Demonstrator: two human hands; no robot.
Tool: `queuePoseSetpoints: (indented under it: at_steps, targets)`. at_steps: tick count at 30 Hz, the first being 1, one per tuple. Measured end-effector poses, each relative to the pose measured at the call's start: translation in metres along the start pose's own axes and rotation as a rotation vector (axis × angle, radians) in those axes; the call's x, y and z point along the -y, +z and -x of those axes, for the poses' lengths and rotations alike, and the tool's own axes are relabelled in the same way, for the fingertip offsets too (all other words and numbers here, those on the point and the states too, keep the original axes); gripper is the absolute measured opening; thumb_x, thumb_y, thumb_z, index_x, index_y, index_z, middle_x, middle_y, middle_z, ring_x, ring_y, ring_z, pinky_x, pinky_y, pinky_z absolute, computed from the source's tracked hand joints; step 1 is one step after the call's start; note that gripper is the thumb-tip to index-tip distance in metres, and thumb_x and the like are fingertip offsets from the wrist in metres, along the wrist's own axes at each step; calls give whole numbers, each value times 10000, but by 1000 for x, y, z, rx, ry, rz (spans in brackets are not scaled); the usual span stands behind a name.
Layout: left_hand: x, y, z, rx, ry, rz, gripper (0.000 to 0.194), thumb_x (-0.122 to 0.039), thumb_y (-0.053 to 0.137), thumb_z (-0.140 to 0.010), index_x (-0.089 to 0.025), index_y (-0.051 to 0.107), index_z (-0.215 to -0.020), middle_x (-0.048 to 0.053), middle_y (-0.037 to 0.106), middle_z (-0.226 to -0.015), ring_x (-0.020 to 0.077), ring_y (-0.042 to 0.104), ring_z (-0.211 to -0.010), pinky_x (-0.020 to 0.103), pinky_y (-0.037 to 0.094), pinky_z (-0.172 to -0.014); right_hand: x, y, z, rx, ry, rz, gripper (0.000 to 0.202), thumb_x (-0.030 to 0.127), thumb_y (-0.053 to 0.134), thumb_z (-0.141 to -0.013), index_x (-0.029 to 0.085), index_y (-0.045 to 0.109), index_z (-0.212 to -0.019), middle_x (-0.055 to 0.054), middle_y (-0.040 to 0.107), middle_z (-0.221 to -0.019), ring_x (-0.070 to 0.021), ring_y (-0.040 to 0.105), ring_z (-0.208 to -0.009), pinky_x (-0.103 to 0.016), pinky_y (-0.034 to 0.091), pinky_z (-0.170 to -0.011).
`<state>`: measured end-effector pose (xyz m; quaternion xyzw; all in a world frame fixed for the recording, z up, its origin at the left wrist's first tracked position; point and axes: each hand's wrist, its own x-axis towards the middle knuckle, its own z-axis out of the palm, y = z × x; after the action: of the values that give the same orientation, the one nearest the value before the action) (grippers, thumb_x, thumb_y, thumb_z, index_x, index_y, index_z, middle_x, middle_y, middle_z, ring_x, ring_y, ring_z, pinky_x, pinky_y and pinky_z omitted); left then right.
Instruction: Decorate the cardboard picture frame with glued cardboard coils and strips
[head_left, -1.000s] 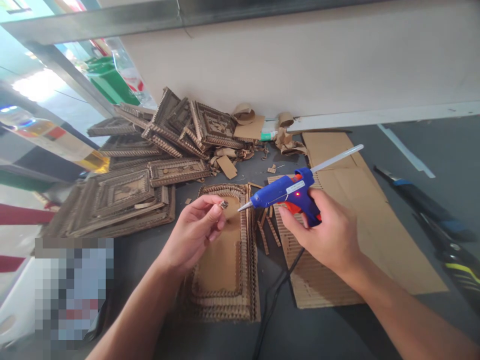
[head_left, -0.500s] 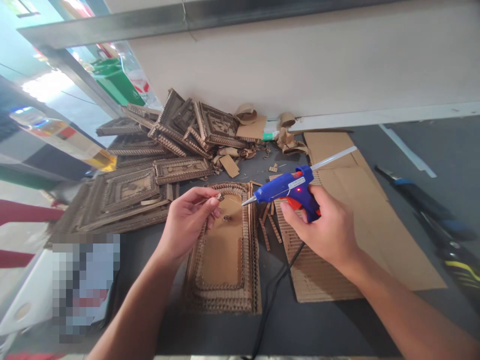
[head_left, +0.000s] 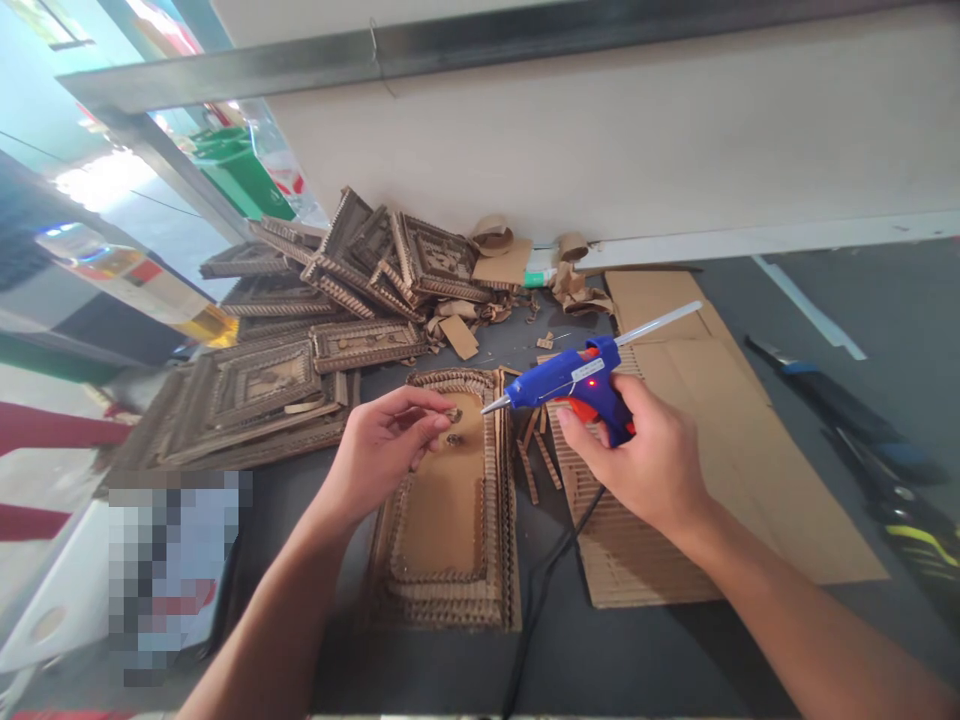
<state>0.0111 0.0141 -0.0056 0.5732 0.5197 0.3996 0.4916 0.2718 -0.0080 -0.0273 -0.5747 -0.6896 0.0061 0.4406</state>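
My right hand (head_left: 652,455) is wrapped round the handle of a blue hot glue gun (head_left: 559,383). Its red light glows, a clear glue stick (head_left: 660,322) sticks out of the back, and the nozzle points left over the panel. Between thumb and fingertips, my left hand (head_left: 390,440) pinches a small rolled cardboard piece (head_left: 454,413). Below both hands lies a rectangular cardboard panel (head_left: 439,520) with layered corrugated borders. A second small coil (head_left: 453,439) sits on its bare middle, just under my left fingertips. The left fingers partly hide the panel's left border.
Bordered cardboard panels (head_left: 262,375) are piled at the left and back, beside paper scraps (head_left: 577,290). Thin corrugated strips (head_left: 538,455) and a large cardboard sheet (head_left: 720,470) lie to the right. Cutting tools (head_left: 832,390) rest farther right. A black cord (head_left: 559,550) crosses the table.
My left hand has moved slightly right with the small rolled piece, now above the coil on the panel. The glue gun has hardly moved; the view has shifted a little.
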Motion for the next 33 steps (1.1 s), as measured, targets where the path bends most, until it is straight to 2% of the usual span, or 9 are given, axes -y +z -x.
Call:
queuePoseSetpoints:
  at_steps: [6,10,14,16,23,28,33]
  targets:
    - [0,1,0,-55,79,-258,96,-237,782,-790,-177,797,-864,12,684,-629,102,520,-513,200,384,-495,-1,0,0,18,29,-7,245,427,691,-820,211,575,-820,62,549,-527,-107,486,-427,-242,365,-461]
    - [-1,3,0,-9,141,-361,83,-220,779,-794,-210,816,-868,29,746,-740,136,585,-596,223,421,-577,-1,-1,0,41,35,-3,242,419,698,-813,219,563,-800,64,541,-520,-104,481,-419,-240,358,-452]
    - [1,2,1,55,316,-538,88,-233,724,-861,-236,799,-909,26,743,-794,149,615,-664,242,464,-691,-2,-1,1,45,37,5,238,406,700,-808,224,549,-778,64,536,-514,-104,483,-419,-241,356,-453]
    - [2,2,3,109,359,-639,128,-270,664,-919,-237,779,-961,34,744,-857,159,644,-729,252,474,-737,-2,0,1,44,39,5,236,403,703,-806,221,555,-787,65,537,-514,-106,490,-421,-243,357,-454]
    - [3,5,7,230,360,-801,211,-304,547,-994,-231,739,-1042,59,727,-1027,190,678,-910,285,479,-849,0,-2,0,45,95,-32,257,417,722,-800,220,559,-776,73,513,-500,-102,466,-414,-245,352,-448]
    - [7,8,8,249,320,-799,211,-265,555,-985,-244,760,-1031,69,718,-1053,210,681,-957,310,489,-913,-2,-7,-1,57,242,-106,286,489,700,-836,214,628,-803,53,531,-552,-108,454,-464,-244,366,-458]
    - [8,10,10,260,349,-846,211,-251,544,-996,-237,743,-1064,69,708,-1068,210,682,-978,322,507,-928,-5,-7,-2,40,263,-102,299,506,701,-833,212,650,-828,39,547,-595,-113,460,-506,-242,380,-477]
